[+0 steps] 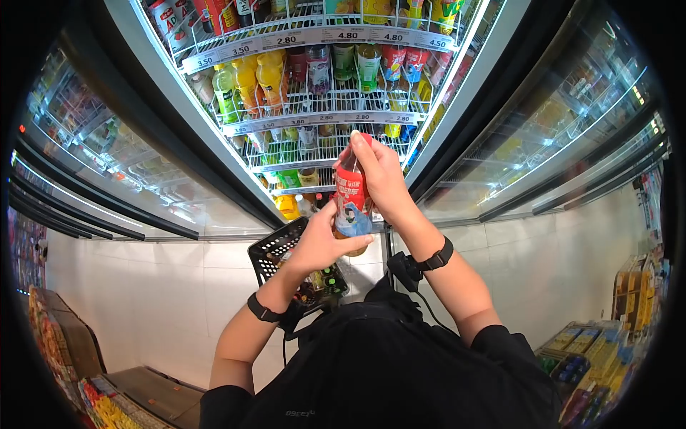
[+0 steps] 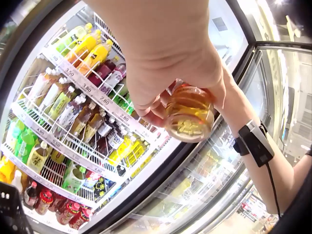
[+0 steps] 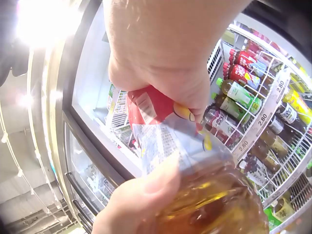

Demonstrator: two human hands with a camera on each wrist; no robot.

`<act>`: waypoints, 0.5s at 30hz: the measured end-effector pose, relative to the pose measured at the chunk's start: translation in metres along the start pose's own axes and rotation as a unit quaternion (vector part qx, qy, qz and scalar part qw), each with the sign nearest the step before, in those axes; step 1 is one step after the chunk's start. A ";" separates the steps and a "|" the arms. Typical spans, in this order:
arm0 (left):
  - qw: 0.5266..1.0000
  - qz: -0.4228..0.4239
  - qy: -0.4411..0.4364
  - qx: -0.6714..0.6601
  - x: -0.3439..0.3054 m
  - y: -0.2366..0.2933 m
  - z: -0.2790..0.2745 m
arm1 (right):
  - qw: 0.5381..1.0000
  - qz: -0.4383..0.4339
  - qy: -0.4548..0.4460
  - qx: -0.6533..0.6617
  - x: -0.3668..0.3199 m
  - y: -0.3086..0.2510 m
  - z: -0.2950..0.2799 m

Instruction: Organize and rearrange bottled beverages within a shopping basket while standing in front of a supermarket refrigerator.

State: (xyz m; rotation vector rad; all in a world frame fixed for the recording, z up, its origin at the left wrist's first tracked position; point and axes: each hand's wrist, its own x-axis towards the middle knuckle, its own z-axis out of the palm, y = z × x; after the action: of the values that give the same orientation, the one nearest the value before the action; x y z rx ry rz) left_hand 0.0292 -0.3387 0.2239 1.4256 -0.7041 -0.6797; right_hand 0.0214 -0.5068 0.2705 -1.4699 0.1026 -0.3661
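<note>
Both hands hold one plastic drink bottle (image 1: 350,187) in front of the open drinks cooler. It has a red cap, a red and light-blue label and amber liquid. Around its lower part, my left hand (image 1: 319,242) grips with the thumb across the front. My right hand (image 1: 383,179) grips the upper end, its thumb up by the cap. The left wrist view shows the bottle's clear base (image 2: 189,127) below the left hand. In the right wrist view, the label (image 3: 165,136) shows between the two hands, while the cap is hidden.
Wire cooler shelves carry rows of bottles, with price strips (image 1: 321,123) along their edges. A black basket (image 1: 263,259) with bottles in it stands below my left forearm. Glass doors (image 1: 493,157) flank the opening. Stocked displays (image 1: 582,350) stand behind on both sides.
</note>
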 end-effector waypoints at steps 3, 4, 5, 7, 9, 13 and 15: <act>0.994 -0.035 -0.002 0.099 0.023 0.012 -0.008 | 0.999 -0.027 0.037 -0.010 0.007 -0.009 -0.004; 0.999 0.008 -0.014 0.033 0.032 0.010 -0.007 | 0.999 -0.026 0.044 -0.012 0.010 -0.012 -0.007; 0.998 0.015 -0.029 0.047 0.039 0.010 -0.008 | 0.997 -0.049 0.051 -0.013 0.013 -0.014 -0.010; 0.997 0.021 -0.049 0.058 0.053 0.011 -0.010 | 0.997 -0.057 0.057 -0.020 0.018 -0.009 -0.024; 0.992 0.017 -0.037 0.121 0.071 0.003 -0.011 | 0.993 -0.054 0.088 -0.061 0.018 -0.001 -0.035; 0.994 0.082 0.020 0.072 0.114 0.001 0.000 | 0.973 -0.034 0.100 -0.204 0.022 0.011 -0.056; 0.976 0.089 0.039 0.194 0.136 0.001 -0.006 | 0.946 -0.044 0.122 -0.297 0.028 0.003 -0.058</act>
State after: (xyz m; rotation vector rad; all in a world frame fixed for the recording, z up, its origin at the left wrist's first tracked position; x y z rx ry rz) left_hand 0.1192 -0.4401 0.2283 1.7085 -0.9243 -0.3537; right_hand 0.0313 -0.5702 0.2651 -2.0231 0.3717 -0.6267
